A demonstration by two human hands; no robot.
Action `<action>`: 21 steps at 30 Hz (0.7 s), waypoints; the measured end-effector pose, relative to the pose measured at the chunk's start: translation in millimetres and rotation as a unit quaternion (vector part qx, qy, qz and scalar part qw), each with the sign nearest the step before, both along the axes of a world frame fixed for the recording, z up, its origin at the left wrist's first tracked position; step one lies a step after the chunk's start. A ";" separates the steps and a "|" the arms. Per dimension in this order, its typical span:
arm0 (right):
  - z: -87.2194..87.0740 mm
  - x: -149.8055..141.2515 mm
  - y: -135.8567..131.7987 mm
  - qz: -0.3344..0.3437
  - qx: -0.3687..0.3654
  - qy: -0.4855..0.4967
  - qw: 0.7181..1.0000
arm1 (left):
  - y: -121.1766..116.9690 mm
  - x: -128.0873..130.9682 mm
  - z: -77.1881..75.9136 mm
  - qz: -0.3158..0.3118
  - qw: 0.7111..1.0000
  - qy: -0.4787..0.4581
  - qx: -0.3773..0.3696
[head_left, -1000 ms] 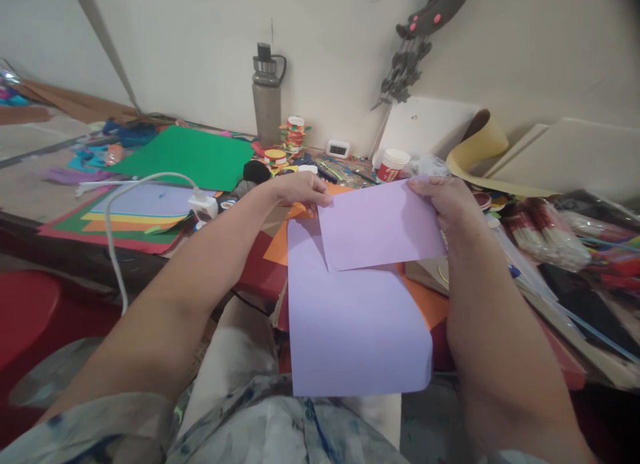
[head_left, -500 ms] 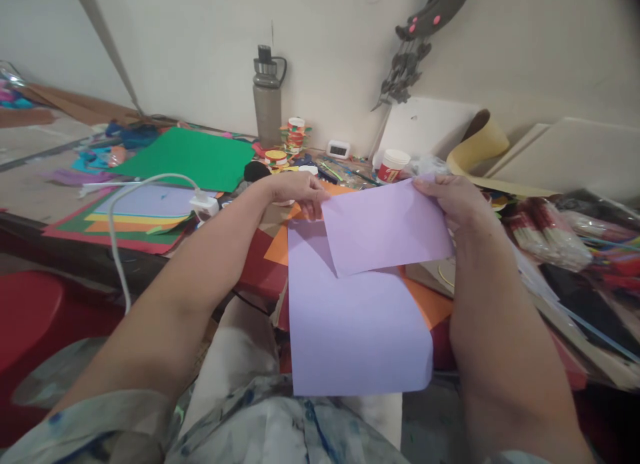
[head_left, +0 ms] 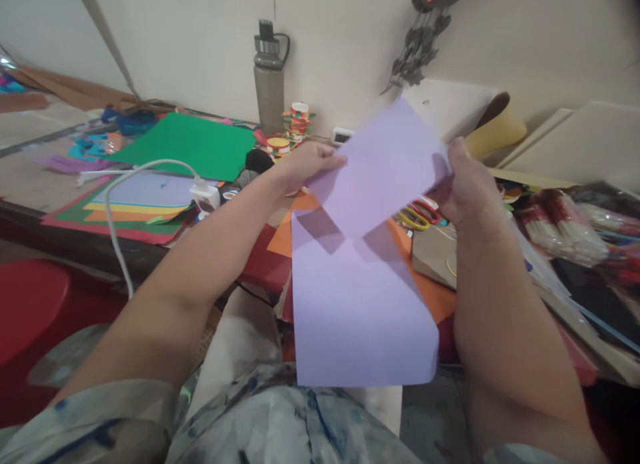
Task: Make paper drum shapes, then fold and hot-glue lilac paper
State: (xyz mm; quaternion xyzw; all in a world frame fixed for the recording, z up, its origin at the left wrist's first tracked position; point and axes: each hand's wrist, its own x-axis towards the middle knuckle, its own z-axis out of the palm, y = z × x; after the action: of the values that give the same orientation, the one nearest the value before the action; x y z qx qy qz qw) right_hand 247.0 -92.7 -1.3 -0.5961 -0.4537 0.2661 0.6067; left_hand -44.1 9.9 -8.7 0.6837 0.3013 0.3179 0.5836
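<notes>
Between my two hands a smaller sheet of purple paper (head_left: 383,167) is held up, tilted, with one corner pointing down. My left hand (head_left: 313,163) pinches its left edge between thumb and fingers. At the right edge my right hand (head_left: 463,181) grips it, with some fingers hidden behind the paper. Below lies a larger purple sheet (head_left: 363,317), its near end reaching over the table edge above my lap. Shadows of the held piece fall on its far part. Orange paper (head_left: 433,294) shows from under the larger sheet.
Yellow-handled scissors (head_left: 414,217) lie behind the held paper. A grey bottle (head_left: 269,84) stands by the wall. Green paper (head_left: 195,144), a stack of coloured sheets (head_left: 145,191) and a white charger with cable (head_left: 205,196) are at left. Bagged brushes (head_left: 565,227) lie at right.
The smaller purple sheet has been raised and turned, its right side now higher. The scissors have come into view behind it. The camera view has shifted slightly.
</notes>
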 end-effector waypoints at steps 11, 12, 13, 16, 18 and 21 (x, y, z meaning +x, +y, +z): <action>-33.2 -83.8 -21.0 0.247 -0.117 -0.432 0.860 | 3.2 7.3 7.4 0.189 0.942 -0.276 -0.039; -34.4 -88.0 -22.8 0.260 -0.137 -0.464 0.835 | 2.6 7.3 7.0 0.189 0.943 -0.270 -0.037; -34.5 -90.6 -24.0 0.263 -0.157 -0.489 0.817 | 2.4 7.5 6.2 0.189 0.945 -0.265 -0.034; -32.7 -91.1 -23.2 0.247 -0.185 -0.528 0.791 | 4.4 8.4 1.9 0.183 0.950 -0.253 -0.028; -34.1 -89.1 -20.1 0.235 -0.177 -0.533 0.794 | 6.2 9.0 -1.5 0.172 0.954 -0.243 -0.028; -41.9 -87.1 -14.9 0.239 -0.145 -0.500 0.820 | 6.4 9.6 -4.7 0.160 0.959 -0.234 -0.025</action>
State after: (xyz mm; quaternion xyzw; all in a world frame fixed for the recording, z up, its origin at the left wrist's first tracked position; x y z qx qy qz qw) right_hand 159.9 -107.6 -43.2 -0.6012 -0.7790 0.1311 0.1205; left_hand -34.5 16.3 -13.4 0.5182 0.2699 0.5507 0.5961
